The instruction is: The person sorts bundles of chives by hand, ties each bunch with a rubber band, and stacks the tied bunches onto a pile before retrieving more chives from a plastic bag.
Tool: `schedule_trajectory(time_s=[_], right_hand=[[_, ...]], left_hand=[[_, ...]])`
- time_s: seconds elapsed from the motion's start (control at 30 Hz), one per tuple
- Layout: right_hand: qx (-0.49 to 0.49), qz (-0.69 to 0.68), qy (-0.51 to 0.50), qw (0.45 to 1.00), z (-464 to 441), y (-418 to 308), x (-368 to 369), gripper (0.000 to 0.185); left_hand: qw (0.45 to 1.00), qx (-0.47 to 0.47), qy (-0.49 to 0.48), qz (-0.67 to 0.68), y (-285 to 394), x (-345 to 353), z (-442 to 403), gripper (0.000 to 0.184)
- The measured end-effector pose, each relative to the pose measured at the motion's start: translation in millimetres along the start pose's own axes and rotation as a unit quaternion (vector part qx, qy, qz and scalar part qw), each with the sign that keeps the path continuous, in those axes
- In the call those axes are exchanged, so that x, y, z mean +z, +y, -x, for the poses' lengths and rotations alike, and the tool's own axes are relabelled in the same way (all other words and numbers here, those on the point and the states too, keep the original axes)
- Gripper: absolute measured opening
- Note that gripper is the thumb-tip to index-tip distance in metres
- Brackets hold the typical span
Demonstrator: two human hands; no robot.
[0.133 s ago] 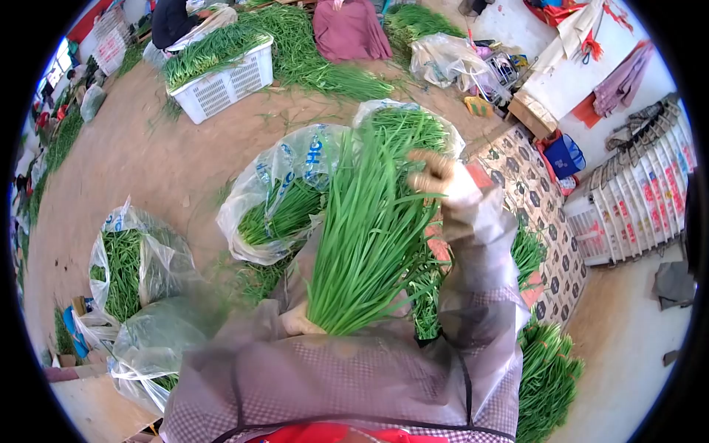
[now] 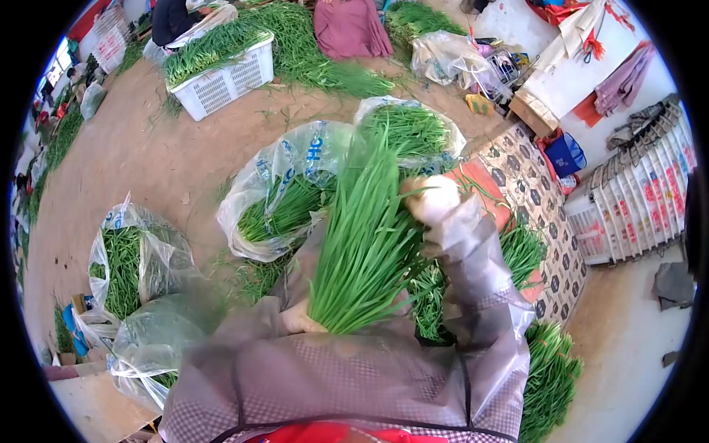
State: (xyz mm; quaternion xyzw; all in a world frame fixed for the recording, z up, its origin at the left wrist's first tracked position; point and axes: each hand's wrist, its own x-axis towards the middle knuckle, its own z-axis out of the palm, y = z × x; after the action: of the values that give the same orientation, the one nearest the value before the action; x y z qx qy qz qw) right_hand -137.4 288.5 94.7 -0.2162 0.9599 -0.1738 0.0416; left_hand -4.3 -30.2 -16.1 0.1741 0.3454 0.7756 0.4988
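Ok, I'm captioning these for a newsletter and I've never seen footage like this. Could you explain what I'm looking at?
There is no machine here: these are a person's own bare hands. The camera is worn on their head and looks forward and down, so the sleeves reach up from the bottom. The view is round and bent, with black corners.

The left hand grips the lower end of a bunch of long green leaves. The right hand is raised at the bunch's right side; it is blurred, so I can't tell whether it pinches any leaves.

Around them, on the brown floor, stand clear plastic bags of similar greens, and farther off a white crate heaped with more.
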Motion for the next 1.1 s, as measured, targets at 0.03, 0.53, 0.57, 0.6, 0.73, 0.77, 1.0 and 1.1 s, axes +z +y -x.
schedule_trajectory(time_s=[0.03, 0.53, 0.57, 0.6, 0.73, 0.77, 1.0, 1.1], right_hand=[[0.054, -0.006, 0.132, 0.99, -0.5, 21.3, 1.5, 0.022], [-0.052, 0.204, 0.123, 0.97, -26.8, -21.3, 3.6, 0.011], [-0.015, 0.223, 0.188, 0.956, -26.4, -18.1, 2.7, 0.01], [0.026, 0.186, 0.237, 0.953, -28.9, -7.7, -8.6, 0.014], [0.1, -0.144, 0.257, 0.95, -6.0, 19.3, -60.4, 0.033], [0.101, -0.141, 0.258, 0.95, -0.6, 17.4, -60.1, 0.033], [-0.138, 0.006, 0.109, 0.984, 14.4, 1.0, -28.6, 0.046], [-0.053, -0.038, 0.032, 0.997, 15.2, -17.4, -27.8, 0.049]], left_hand=[[1.0, -0.009, 0.006, 0.021, -11.9, -1.5, -5.8, 0.077], [0.998, -0.031, 0.048, -0.029, -4.6, 16.4, -10.9, 0.059], [0.998, -0.034, 0.045, -0.031, -5.5, 15.7, -10.8, 0.059], [0.999, -0.021, 0.029, -0.015, -4.4, 15.6, -11.4, 0.061], [1.0, -0.006, 0.004, 0.024, -4.0, 17.5, -12.8, 0.065], [1.0, -0.007, 0.006, 0.029, -4.9, 17.6, -13.0, 0.065], [0.999, -0.021, 0.013, 0.039, -2.5, 20.8, -15.8, 0.07], [0.999, -0.024, 0.016, 0.038, 0.5, 22.5, -18.2, 0.072]])
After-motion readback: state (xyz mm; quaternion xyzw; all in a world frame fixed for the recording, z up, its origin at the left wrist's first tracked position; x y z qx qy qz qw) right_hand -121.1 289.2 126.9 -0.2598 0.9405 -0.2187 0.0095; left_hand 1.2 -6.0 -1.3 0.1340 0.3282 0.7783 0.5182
